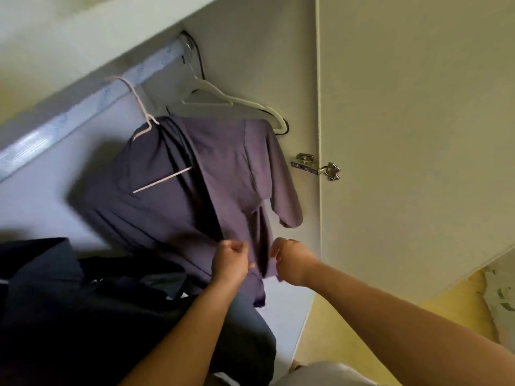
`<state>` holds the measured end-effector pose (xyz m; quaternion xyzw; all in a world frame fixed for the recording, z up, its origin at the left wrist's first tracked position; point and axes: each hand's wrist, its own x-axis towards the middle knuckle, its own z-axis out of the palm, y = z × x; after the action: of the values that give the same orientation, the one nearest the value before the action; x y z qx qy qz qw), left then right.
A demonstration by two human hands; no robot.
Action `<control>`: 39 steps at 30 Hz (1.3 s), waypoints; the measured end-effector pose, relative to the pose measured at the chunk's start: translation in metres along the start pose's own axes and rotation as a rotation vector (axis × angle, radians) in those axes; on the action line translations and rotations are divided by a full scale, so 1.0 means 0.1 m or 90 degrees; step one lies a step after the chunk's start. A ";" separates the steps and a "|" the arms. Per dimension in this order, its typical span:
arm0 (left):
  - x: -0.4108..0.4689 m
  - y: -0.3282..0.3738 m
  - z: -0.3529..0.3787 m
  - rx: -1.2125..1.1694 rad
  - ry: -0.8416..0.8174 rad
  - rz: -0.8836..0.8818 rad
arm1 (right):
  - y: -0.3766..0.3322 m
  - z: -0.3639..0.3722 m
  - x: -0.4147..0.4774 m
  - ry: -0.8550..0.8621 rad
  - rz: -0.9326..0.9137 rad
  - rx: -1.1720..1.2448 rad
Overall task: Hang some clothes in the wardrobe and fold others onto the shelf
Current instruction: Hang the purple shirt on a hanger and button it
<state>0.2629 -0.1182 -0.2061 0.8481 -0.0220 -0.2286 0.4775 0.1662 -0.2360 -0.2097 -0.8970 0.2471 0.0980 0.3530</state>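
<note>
A purple-grey garment [223, 174] hangs on a pale pink hanger [145, 126] from the wardrobe rail [83, 107]. My left hand [230, 264] grips its lower hem with curled fingers. My right hand [289, 261] pinches the same hem just to the right. An empty white hanger [234, 103] hangs on the rail behind the garment, against the wardrobe's side wall.
A heap of dark clothes [83, 296] lies at the lower left inside the wardrobe. The open wardrobe door [418, 135] stands at the right with a metal hinge [316, 167]. Yellow floor [376, 324] shows below the door.
</note>
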 end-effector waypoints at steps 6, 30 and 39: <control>0.35 0.87 -0.54 -0.134 0.233 0.140 | -0.61 -0.81 0.36 0.162 -0.197 -0.024; 0.43 1.52 -0.77 0.051 0.155 0.181 | -0.74 -1.82 0.82 0.289 -0.228 -0.186; 0.34 1.67 -0.75 -0.083 0.045 0.239 | -0.37 -1.67 0.79 0.227 -0.330 -0.099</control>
<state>0.3542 -0.1576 -0.0484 0.8038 -0.1485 -0.1064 0.5661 0.2536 -0.3558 -0.0938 -0.9574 0.0599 -0.1351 0.2479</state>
